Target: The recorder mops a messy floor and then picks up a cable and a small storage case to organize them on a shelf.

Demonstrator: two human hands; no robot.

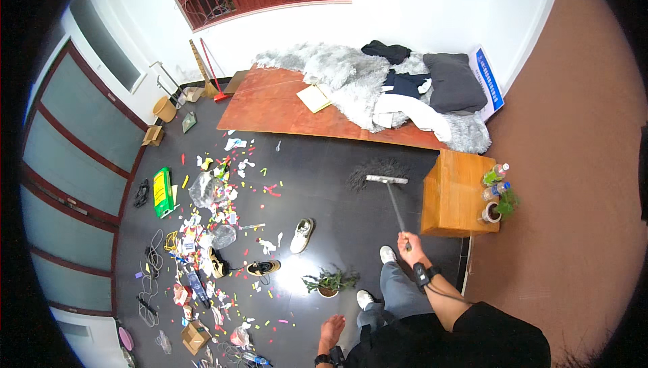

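My right hand (pixel 410 246) is closed around the handle of a dust mop (pixel 387 179). Its dark, shaggy head (pixel 358 173) lies on the dark tiled floor beside a wooden cabinet (pixel 445 192), below the bed platform's front edge. My left hand (pixel 332 331) hangs low by my body, fingers loosely bent, with nothing visible in it. A potted plant (pixel 329 287) stands just above it, near my shoes. A white sneaker (pixel 302 234) and a tan-black shoe (pixel 263 267) lie to the left.
Scattered paper and plastic litter (pixel 209 219), cables (pixel 152 273) and a cardboard box (pixel 194 336) cover the left floor. Brooms (pixel 206 77) and a bucket (pixel 165 109) stand at the back left. A platform (pixel 256 108) holds fluffy bedding. Bottles (pixel 495 174) and a small plant (pixel 491 213) top the cabinet.
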